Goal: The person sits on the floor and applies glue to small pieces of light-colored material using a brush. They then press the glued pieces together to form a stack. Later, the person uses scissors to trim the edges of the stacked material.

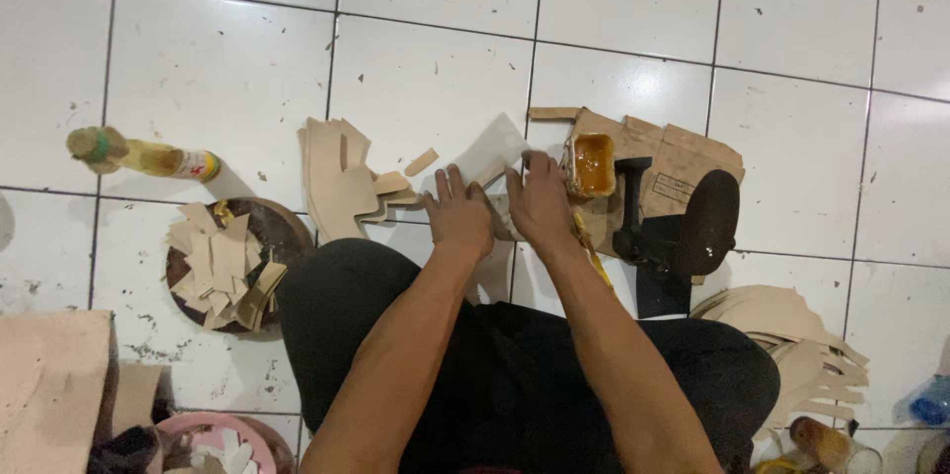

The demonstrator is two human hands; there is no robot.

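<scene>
The person's black-trousered lap (515, 375) lies nearest. Beyond it, the left hand (458, 212) presses flat, fingers together, and the right hand (539, 202) curls over a pale tan cut leather piece (492, 175) on the white tiled floor (426, 78), beside a small tin of amber glue (592, 163).

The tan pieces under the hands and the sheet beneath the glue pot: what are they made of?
Tan pieces: probably thin leather or leatherette, matte and flat-cut, stacked without creasing. Sheet: brown corrugated cardboard, judging by its dull surface and folds. Both hands, left and right, press on one piece.
</scene>
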